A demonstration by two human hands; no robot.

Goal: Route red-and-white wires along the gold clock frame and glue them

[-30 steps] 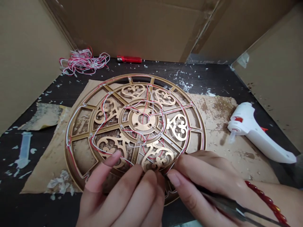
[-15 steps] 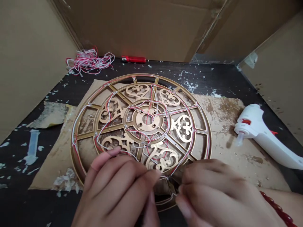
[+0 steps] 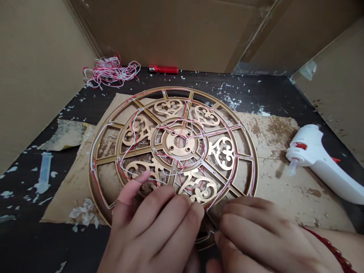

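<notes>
A round gold wheel-like frame (image 3: 181, 145) with rings, spokes and scroll ornaments lies in front of me, threaded with thin red and white wire (image 3: 216, 132). My left hand (image 3: 159, 231) is over its near edge, fingers curled together and little finger raised; its fingertips are hidden, so what they pinch cannot be seen. Close beside it, my right hand (image 3: 256, 231) is closed at the near right rim. A stretch of wire in the rim channel reaches its fingertips, in the gap between both hands. A red bead bracelet (image 3: 335, 252) circles the right wrist.
A white hot glue gun (image 3: 321, 159) lies at right on the cardboard sheet (image 3: 284, 182). Tangled red and white wire (image 3: 112, 72) and a red lighter (image 3: 163, 69) are at the back. Cardboard walls (image 3: 176, 34) enclose the dark table. Glue scraps (image 3: 85, 212) and a clear strip (image 3: 44, 172) lie at left.
My view has shifted slightly, so the frame appears a little further right. The left hand has moved right and its fingers have curled in, nearer the right hand. The right hand stays at the rim.
</notes>
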